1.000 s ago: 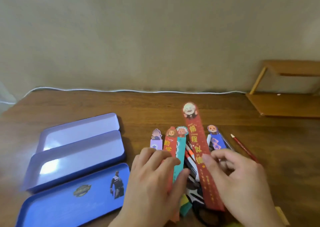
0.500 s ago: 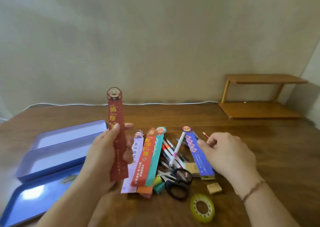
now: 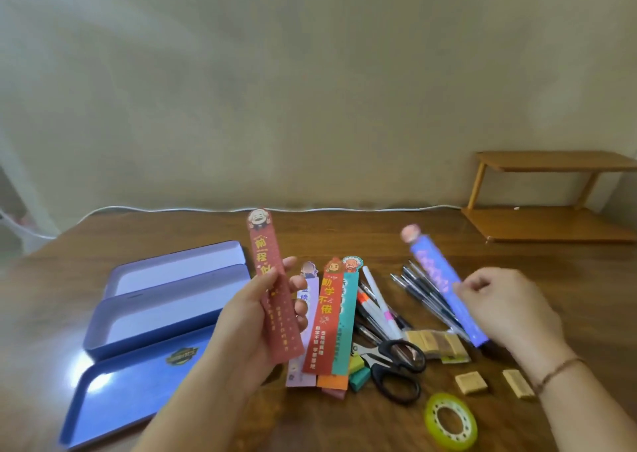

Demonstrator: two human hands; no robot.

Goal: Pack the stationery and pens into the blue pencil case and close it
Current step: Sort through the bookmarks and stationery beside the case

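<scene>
The left hand (image 3: 255,324) is gripping a dark red bookmark (image 3: 272,286) between thumb and fingers, holding it upright above the wooden table (image 3: 344,234). Just left of that hand the blue pencil case (image 3: 165,300) is lying open, its two inner trays bare, with its printed lid (image 3: 138,379) nearer the person. The right hand (image 3: 506,310) is closing its fingers on a blue bookmark (image 3: 444,282), lifting it at a tilt; it looks blurred. Between the two hands, a lilac, an orange-red and a teal bookmark (image 3: 344,320) are lying side by side, beside a loose pile of pens (image 3: 379,307). Below the right hand black-handled scissors (image 3: 396,365), small tan erasers (image 3: 470,382) and a yellow-green tape roll (image 3: 451,420) are resting on the table.
</scene>
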